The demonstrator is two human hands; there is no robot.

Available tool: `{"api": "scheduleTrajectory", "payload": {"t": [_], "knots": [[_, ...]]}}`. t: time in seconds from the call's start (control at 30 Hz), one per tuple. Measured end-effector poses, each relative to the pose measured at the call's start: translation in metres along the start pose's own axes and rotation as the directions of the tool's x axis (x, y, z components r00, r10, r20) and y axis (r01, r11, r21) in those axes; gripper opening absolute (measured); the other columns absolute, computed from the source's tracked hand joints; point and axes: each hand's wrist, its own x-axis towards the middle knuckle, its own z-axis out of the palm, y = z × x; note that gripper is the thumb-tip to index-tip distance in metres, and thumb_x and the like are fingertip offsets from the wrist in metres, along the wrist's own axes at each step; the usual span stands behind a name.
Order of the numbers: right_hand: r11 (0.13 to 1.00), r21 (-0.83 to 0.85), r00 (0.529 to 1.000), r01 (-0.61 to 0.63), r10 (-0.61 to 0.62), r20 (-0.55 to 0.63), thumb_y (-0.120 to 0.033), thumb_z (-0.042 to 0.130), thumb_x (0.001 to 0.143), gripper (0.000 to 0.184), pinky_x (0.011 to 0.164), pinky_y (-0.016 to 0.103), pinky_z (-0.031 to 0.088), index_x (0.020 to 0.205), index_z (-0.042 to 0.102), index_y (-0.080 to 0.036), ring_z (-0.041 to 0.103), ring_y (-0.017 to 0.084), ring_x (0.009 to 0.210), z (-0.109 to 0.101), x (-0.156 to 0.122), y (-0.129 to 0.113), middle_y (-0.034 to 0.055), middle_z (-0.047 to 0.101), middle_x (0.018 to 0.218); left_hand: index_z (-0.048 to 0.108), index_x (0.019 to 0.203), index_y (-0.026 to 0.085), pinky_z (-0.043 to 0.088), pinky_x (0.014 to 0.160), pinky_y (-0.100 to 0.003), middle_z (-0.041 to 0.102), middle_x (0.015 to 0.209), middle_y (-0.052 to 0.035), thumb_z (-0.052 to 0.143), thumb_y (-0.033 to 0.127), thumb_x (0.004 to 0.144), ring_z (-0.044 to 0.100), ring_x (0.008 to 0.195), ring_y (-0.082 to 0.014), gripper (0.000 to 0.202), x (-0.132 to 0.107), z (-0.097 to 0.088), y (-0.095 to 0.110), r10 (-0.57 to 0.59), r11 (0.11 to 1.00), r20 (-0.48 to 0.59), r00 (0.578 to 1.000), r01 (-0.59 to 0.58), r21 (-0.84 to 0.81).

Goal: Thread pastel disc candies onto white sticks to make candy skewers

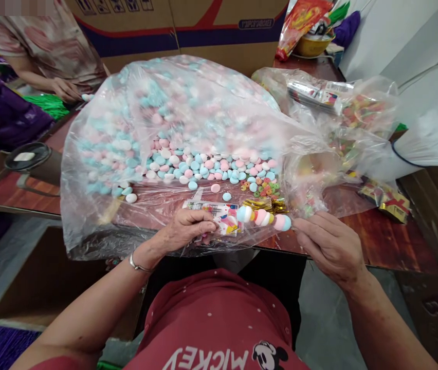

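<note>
My right hand (330, 244) pinches the end of a candy skewer (263, 218), a row of pink, blue, white and yellow pieces held level above the table edge. To its left, my left hand (188, 228) is closed on a small printed plastic wrapper (227, 224); the skewer's far end lies over or beside this wrapper. Just beyond the skewer are gold twist ties (263, 204) and a few small ring candies (260, 188). Loose pink, blue and white candies (207, 167) spill from the mouth of a large clear plastic bag (188, 97).
A large cardboard box (203, 31) stands behind the bag. On the right lie bags of ring candies (361, 110) and a gold packet (392, 202). A dark lidded mug (36, 162) stands at left. Another person's hand (65, 88) works at the far left.
</note>
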Motion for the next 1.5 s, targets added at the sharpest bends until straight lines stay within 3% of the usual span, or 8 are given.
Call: {"api": "scheduleTrajectory", "payload": {"t": [0.13,0.27,0.4,0.6,0.77,0.83,1.17,1.5], "knots": [[0.999,0.006,0.999,-0.040,0.040,-0.036,-0.011,0.055,0.090,0.021,0.069,0.030,0.052,0.102,0.068,-0.023,0.062,0.017,0.069,0.004,0.001,-0.001,0.0023,0.069,0.077,0.060,0.060,0.016,0.032,0.043,-0.019,0.054,0.049,0.0017,0.061,0.044,0.085,0.046,0.045,-0.0082,0.038,0.011,-0.018,0.021,0.062,0.959,-0.085,0.994,-0.035,0.283],[0.988,0.023,0.987,-0.150,0.151,-0.063,-0.014,0.055,0.091,0.019,0.067,0.029,0.051,0.100,0.069,-0.023,0.063,0.017,0.068,0.010,0.000,0.000,0.0029,0.068,0.076,0.053,0.051,0.017,0.028,0.043,-0.020,0.049,0.046,0.0019,0.057,0.038,0.086,0.042,0.044,-0.0081,0.042,0.040,-0.037,0.048,0.048,0.844,-0.024,0.999,-0.028,0.535],[0.982,0.033,0.980,-0.188,0.190,-0.066,-0.015,0.054,0.092,0.017,0.063,0.027,0.048,0.092,0.069,-0.022,0.061,0.016,0.064,0.016,-0.001,-0.001,0.0011,0.064,0.069,0.044,0.044,0.018,0.021,0.042,-0.024,0.038,0.041,0.0036,0.058,0.034,0.085,0.031,0.040,-0.0070,0.046,0.071,-0.045,0.064,-0.020,0.795,-0.076,0.997,0.062,0.604],[0.973,0.071,0.972,-0.221,0.226,-0.059,-0.015,0.054,0.093,0.016,0.063,0.027,0.047,0.090,0.068,-0.021,0.060,0.015,0.063,0.019,-0.006,-0.001,0.0009,0.063,0.069,0.050,0.049,0.017,0.026,0.044,-0.022,0.046,0.045,0.0020,0.058,0.037,0.084,0.037,0.042,-0.0074,0.041,0.077,-0.046,0.061,-0.082,0.874,-0.028,0.996,0.085,0.478],[0.976,0.080,0.973,-0.204,0.211,-0.092,-0.015,0.054,0.092,0.016,0.064,0.027,0.048,0.093,0.069,-0.023,0.060,0.015,0.064,0.018,-0.009,0.002,0.0010,0.066,0.072,0.064,0.063,0.015,0.038,0.055,-0.021,0.057,0.059,0.0000,0.059,0.038,0.087,0.048,0.056,-0.0095,0.034,0.056,-0.043,0.042,0.052,0.917,0.175,0.983,-0.116,0.381],[0.982,0.077,0.980,-0.171,0.178,-0.087,-0.013,0.053,0.092,0.018,0.064,0.027,0.048,0.094,0.068,-0.023,0.059,0.015,0.065,0.017,-0.009,0.001,0.0011,0.066,0.072,0.068,0.067,0.015,0.040,0.056,-0.021,0.060,0.062,-0.0014,0.060,0.039,0.087,0.051,0.058,-0.0104,0.032,0.047,-0.042,0.036,0.065,0.920,0.191,0.979,-0.133,0.369],[0.999,0.015,0.995,-0.038,0.039,-0.097,-0.012,0.053,0.091,0.018,0.069,0.029,0.048,0.095,0.068,-0.021,0.057,0.016,0.068,0.018,-0.003,-0.009,0.0018,0.065,0.071,0.071,0.065,0.013,0.030,0.040,-0.018,0.050,0.047,0.0033,0.067,0.044,0.078,0.041,0.041,-0.0069,0.034,0.025,-0.029,0.021,-0.058,0.981,0.121,0.991,0.035,0.190],[0.994,-0.101,0.996,0.045,-0.053,-0.077,-0.012,0.052,0.093,0.016,0.064,0.030,0.042,0.095,0.066,-0.020,0.051,0.016,0.066,0.016,0.002,-0.015,0.0012,0.062,0.067,0.067,0.063,0.013,0.027,0.036,-0.017,0.055,0.048,0.0018,0.066,0.046,0.080,0.040,0.036,-0.0054,0.037,0.023,-0.025,0.004,-0.101,0.993,0.127,0.987,0.093,0.071]]}}
